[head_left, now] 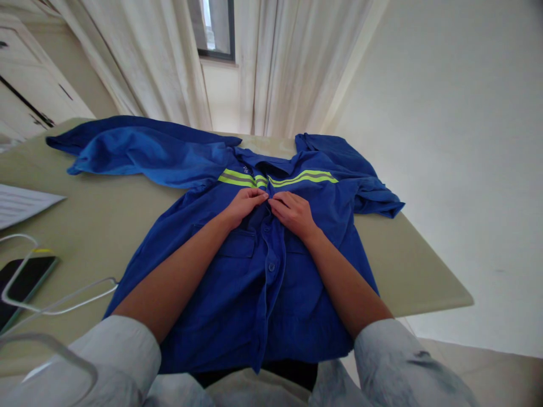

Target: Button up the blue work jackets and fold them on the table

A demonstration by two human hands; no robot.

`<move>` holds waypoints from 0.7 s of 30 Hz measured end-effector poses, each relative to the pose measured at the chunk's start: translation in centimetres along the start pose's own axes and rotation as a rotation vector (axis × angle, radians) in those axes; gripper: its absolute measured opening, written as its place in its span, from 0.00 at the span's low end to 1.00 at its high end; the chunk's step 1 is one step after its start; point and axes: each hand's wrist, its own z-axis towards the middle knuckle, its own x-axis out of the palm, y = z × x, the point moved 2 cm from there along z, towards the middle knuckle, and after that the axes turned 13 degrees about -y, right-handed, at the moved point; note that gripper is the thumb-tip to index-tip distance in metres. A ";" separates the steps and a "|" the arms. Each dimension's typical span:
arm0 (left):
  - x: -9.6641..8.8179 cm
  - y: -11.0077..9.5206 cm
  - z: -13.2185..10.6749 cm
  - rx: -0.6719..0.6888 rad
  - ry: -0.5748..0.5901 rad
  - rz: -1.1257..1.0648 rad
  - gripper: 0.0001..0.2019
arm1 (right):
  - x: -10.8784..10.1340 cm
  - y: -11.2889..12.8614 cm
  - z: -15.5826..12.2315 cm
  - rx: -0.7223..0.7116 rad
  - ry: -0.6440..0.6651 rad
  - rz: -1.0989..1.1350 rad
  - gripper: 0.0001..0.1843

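A blue work jacket [314, 294] with yellow-green reflective stripes lies front up, its collar at the far side and its sleeves spread toward the back. My left hand [247, 204] and my right hand [292, 210] meet at the front placket, just below the chest stripe. Both pinch the fabric edges there, thumbs and fingers closed. Whatever fastening sits between the fingertips is hidden. Lower on the placket a dark button [271, 267] shows, and the two front edges overlap loosely below my hands.
The jacket rests on a beige table [407, 265]. At the left lie a phone [29, 277], a white cable [80, 291] and a printed paper sheet [25, 203]. Pale curtains [292, 62] hang behind the table, and a white wall [462, 158] stands at the right.
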 end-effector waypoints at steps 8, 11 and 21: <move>0.4 0.2 -0.1 0.001 -0.004 0.008 0.17 | 1.7 -0.7 -0.7 0.455 -0.163 0.401 0.15; 0.4 0.2 0.0 0.096 -0.004 0.096 0.16 | 2.2 -0.8 -0.9 0.552 -0.158 0.443 0.17; 2.3 -0.6 -2.7 0.732 0.226 0.581 0.11 | 2.6 -3.0 -0.8 0.738 -0.198 0.252 0.14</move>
